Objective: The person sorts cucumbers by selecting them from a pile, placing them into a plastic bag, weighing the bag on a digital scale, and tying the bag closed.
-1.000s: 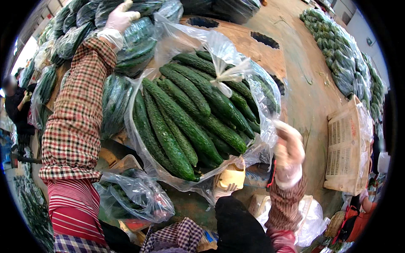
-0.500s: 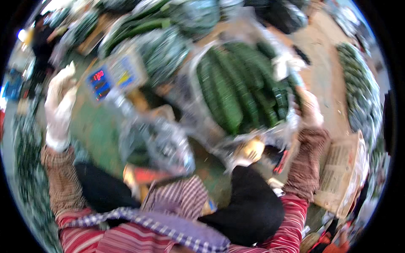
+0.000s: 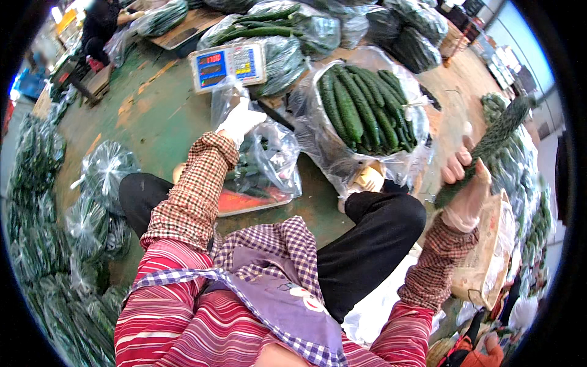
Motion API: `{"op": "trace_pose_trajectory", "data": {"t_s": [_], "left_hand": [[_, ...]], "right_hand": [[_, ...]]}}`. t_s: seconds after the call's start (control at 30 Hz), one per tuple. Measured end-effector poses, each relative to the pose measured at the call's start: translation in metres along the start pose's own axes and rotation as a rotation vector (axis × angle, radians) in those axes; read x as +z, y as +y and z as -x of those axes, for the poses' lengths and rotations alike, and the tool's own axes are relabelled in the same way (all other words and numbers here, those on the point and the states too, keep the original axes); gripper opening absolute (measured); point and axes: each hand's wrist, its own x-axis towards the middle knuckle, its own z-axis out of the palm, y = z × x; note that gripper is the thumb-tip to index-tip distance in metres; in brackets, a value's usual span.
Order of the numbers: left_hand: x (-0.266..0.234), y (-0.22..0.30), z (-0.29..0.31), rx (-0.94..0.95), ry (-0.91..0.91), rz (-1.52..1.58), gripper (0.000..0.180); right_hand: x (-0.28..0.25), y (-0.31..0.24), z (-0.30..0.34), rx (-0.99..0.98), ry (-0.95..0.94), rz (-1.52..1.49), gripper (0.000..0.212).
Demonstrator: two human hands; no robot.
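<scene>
Clutching a long bumpy cucumber (image 3: 489, 147), right hand (image 3: 466, 189); left hand (image 3: 239, 119) apparently pinches crinkly clear bag (image 3: 269, 159).

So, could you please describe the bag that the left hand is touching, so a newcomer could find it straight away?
Start at the digital scale display on the green floor. Just below it, the gloved left hand grips the top of a clear plastic bag on a red tray. Unlike the big open bag of cucumbers beside it, it is small and only part filled.
</scene>
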Motion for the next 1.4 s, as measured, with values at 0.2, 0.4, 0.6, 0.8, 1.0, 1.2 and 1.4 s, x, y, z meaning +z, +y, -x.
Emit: {"op": "trace_pose_trajectory", "data": {"t_s": [0.2, 0.4, 0.6, 0.8, 1.0, 1.2, 1.4], "left_hand": [[0.026, 0.011, -0.011, -0.113, 0.263, -0.442, 0.099], [-0.003, -0.065, -0.04, 0.32, -0.578, -0.816, 0.016], [-0.125, -0.024, 0.115, 0.094, -0.406, 0.603, 0.017], [-0.166, -0.031, 0.129, -0.061, -0.457, 0.933, 0.049], [-0.133, 0.017, 0.08, -0.093, -0.497, 1.315, 0.059], [-0.14, -0.004, 0.051, -0.104, -0.384, 1.526, 0.065], [-0.129, 0.011, 0.06, -0.363, -0.65, 1.557, 0.075]], "right_hand": [[-0.012, 0.029, -0.009, -0.025, -0.09, -0.353, 0.014], [-0.035, 0.054, -0.015, 0.195, 0.081, -0.46, 0.015], [-0.044, 0.042, -0.005, 0.278, 0.201, -0.314, 0.036], [-0.013, 0.061, -0.011, 0.416, 0.405, 0.029, 0.042], [-0.022, 0.062, -0.019, 0.673, 0.48, 0.408, 0.04], [-0.063, 0.048, -0.071, 0.536, 0.467, 1.017, 0.018], [-0.183, 0.037, -0.148, 0.398, 0.429, 1.42, 0.014]]}}
